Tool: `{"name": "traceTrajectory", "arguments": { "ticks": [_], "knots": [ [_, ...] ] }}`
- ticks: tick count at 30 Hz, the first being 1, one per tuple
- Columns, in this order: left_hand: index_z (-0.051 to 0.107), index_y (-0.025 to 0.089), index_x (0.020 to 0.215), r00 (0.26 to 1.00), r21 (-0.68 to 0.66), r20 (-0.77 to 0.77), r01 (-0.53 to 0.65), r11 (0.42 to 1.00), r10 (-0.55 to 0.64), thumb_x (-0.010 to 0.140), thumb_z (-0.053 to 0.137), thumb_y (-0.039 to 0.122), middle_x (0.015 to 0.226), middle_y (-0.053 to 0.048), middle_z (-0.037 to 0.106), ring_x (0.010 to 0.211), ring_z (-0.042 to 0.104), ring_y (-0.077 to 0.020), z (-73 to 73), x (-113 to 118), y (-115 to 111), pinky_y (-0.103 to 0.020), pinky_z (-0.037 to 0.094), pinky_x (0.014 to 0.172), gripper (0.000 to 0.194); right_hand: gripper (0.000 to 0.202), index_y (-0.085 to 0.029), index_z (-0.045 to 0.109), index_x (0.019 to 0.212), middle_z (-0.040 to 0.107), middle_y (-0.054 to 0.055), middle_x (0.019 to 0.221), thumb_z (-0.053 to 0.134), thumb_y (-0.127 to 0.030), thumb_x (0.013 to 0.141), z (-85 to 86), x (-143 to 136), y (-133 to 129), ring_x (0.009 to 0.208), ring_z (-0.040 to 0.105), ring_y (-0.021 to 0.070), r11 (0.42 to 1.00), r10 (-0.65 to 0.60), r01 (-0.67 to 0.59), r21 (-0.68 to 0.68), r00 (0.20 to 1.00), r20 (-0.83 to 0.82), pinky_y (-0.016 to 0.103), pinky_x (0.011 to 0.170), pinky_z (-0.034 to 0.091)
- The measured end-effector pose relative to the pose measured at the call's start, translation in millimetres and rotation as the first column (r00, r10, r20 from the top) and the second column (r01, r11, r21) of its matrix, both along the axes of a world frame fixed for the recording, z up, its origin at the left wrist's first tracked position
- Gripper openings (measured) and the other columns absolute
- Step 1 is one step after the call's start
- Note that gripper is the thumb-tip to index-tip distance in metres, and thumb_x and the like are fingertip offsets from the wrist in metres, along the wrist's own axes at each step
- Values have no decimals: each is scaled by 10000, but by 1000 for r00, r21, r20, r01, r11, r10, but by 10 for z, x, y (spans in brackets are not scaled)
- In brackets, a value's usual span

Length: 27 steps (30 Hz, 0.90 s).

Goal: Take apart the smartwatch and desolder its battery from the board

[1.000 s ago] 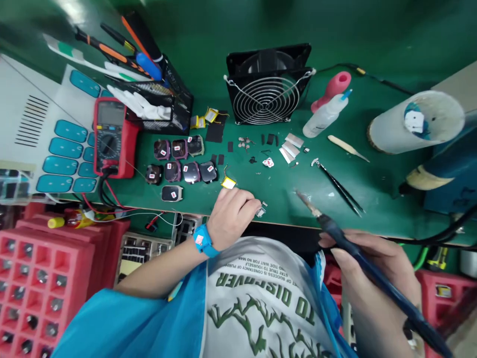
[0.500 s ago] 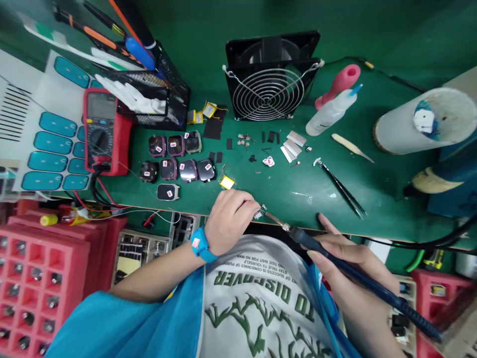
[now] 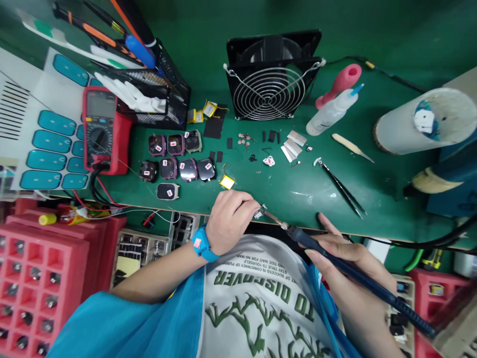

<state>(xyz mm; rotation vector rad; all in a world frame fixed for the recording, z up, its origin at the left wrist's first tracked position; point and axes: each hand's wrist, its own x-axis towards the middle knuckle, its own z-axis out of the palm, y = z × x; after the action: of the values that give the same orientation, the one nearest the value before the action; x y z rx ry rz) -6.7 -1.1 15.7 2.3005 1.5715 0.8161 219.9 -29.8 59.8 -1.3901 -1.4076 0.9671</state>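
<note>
Near the table's front edge, my left hand [image 3: 231, 219] pinches a small circuit board [image 3: 260, 213] between closed fingers. My right hand [image 3: 346, 258] is wrapped round the dark handle of a soldering iron [image 3: 316, 247], one finger stretched out toward the table. The iron's tip reaches the small board from the right. Just beyond my left hand lies a yellow-edged battery [image 3: 227, 182] with thin wires. Several watch cases [image 3: 188, 170] with small red-marked labels sit to the left of it.
A black fan [image 3: 272, 74] stands at the back. Tweezers [image 3: 342, 191], a clear bottle [image 3: 330, 114] and a white cylinder [image 3: 406, 124] are to the right. A red multimeter [image 3: 100, 132] and a mesh holder [image 3: 175, 94] are at the left; pink foam trays [image 3: 37, 253] lie lower left.
The soldering iron and my right hand have shifted very slightly left. My left hand keeps its hold on the board.
</note>
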Motion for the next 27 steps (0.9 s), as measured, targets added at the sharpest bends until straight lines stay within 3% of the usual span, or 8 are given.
{"name": "traceTrajectory", "arguments": {
  "ticks": [5, 13, 17, 21, 27],
  "knots": [
    [648, 184, 963, 1000, 38, -4, 8, 999, -8, 1012, 561, 110, 908, -41, 690, 830, 590, -189, 0, -2, 11, -350, 456, 751, 124, 123, -223, 723, 877, 797, -50, 868, 808, -150, 824, -18, 6, -15, 865, 789, 194, 1000, -17, 17, 4, 1000, 16, 586, 1206, 466],
    [644, 174, 972, 1000, 5, 4, -16, 1000, 16, 1025, 553, 139, 911, -45, 706, 837, 620, -193, 96, -17, 80, -345, 463, 758, 111, 141, -201, 689, 847, 798, -1, 821, 810, -142, 805, -67, 112, 14, 799, 798, 237, 980, -197, 187, -69, 960, -200, 637, 1110, 512],
    [671, 190, 942, 995, 1, -77, -63, 998, 63, 1037, 557, 216, 939, -53, 680, 873, 601, -213, 184, -132, 370, -368, 469, 792, 151, 161, -212, 680, 820, 795, -2, 807, 834, -183, 782, -49, 134, 65, 717, 791, 228, 960, -274, 248, -128, 923, -268, 591, 1037, 573],
    [710, 204, 923, 979, -28, -184, -99, 995, 93, 1017, 599, 254, 944, -61, 668, 920, 584, -246, 203, -227, 789, -399, 452, 805, 153, 183, -213, 688, 825, 795, -2, 807, 856, -193, 753, -92, 174, 47, 680, 787, 233, 955, -297, 280, -99, 908, -295, 593, 1022, 578],
    [760, 226, 929, 977, -124, -197, -113, 986, 87, 987, 648, 239, 977, -58, 676, 959, 580, -260, 125, -121, 1175, -406, 450, 811, 127, 207, -206, 716, 874, 808, 51, 829, 875, -256, 751, -238, 246, -61, 940, 797, 328, 937, -345, 319, -141, 906, -246, 564, 981, 599]
  ]
}}
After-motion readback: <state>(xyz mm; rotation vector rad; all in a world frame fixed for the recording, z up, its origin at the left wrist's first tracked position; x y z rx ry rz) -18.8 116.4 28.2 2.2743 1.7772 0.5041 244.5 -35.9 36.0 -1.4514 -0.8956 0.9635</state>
